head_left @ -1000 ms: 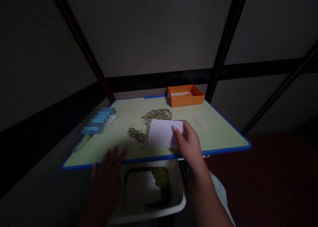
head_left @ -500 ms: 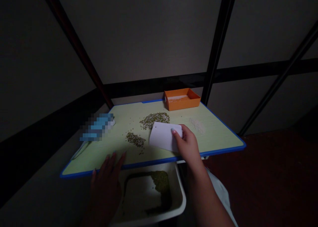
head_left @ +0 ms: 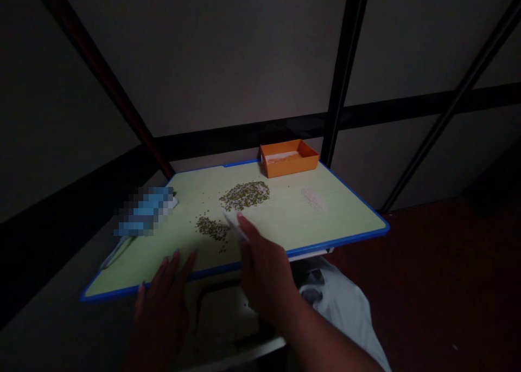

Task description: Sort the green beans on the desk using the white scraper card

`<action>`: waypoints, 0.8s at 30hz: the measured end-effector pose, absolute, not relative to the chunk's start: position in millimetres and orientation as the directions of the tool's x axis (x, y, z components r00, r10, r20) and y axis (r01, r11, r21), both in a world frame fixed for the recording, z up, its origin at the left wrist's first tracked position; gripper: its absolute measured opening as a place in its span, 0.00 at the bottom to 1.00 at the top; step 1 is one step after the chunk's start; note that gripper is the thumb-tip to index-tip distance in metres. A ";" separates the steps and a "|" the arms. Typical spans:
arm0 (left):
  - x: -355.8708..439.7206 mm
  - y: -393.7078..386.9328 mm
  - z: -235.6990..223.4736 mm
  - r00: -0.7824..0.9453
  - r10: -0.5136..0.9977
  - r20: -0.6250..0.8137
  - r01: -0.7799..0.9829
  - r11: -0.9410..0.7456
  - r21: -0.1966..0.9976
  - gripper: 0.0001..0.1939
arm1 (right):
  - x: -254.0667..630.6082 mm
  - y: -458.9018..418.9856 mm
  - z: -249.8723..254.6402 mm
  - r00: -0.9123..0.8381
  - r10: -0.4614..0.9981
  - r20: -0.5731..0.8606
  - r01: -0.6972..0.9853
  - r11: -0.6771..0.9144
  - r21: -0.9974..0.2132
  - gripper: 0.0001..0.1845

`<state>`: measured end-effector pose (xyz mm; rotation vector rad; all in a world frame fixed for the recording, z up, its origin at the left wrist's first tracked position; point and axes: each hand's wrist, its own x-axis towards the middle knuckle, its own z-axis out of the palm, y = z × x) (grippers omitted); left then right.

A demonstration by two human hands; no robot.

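Note:
My right hand (head_left: 264, 274) is closed on a white card (head_left: 234, 223), now seen nearly edge-on, its far end over the table between two piles. Just left of the card lies a small pile of green beans (head_left: 211, 228). Beyond it spreads a larger pile of green beans mixed with white grains (head_left: 246, 194). My left hand (head_left: 165, 290) rests with fingers spread on the near edge of the pale green table (head_left: 342, 215). Under that edge, a white basin (head_left: 260, 351) is partly hidden by my right hand and arm.
An orange box (head_left: 291, 165) with white grains inside stands at the back. A patch of white grains (head_left: 313, 199) lies to the right. On the left is a blurred-out blue object (head_left: 146, 210) with a cord. Walls enclose the back and left.
My right hand has moved left and turned the card from flat-facing to edge-on beside the small pile. The view has shifted slightly; my left hand stays at the table edge.

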<state>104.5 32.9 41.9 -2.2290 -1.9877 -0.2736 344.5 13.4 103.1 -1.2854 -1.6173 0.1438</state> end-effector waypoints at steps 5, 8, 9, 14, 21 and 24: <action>98.7 38.4 40.6 0.113 0.972 0.208 0.993 -0.119 0.017 0.32 | 317.7 4.8 76.4 -0.151 0.589 0.794 0.793 0.552 -0.259 0.31; 95.1 41.2 39.3 0.113 0.975 0.193 0.992 -0.121 0.026 0.32 | 311.1 1.4 64.9 -0.138 0.574 0.807 0.843 0.496 -0.209 0.29; 94.6 41.6 38.9 0.112 0.975 0.190 0.992 -0.119 0.028 0.32 | 310.5 1.3 63.1 -0.137 0.579 0.804 0.854 0.480 -0.200 0.29; 97.3 39.2 39.9 0.103 0.977 0.185 0.994 -0.109 0.022 0.33 | 312.1 4.5 64.8 -0.184 0.645 0.742 0.863 0.467 -0.192 0.28; 97.7 36.0 42.7 0.146 0.967 0.207 0.989 -0.136 -0.062 0.37 | 316.3 12.5 71.0 -0.166 0.709 0.685 0.882 0.417 -0.218 0.25; 91.3 39.7 41.0 0.159 0.965 0.208 0.986 -0.145 -0.080 0.38 | 330.3 21.8 76.6 -0.130 0.746 0.653 0.906 0.357 -0.228 0.25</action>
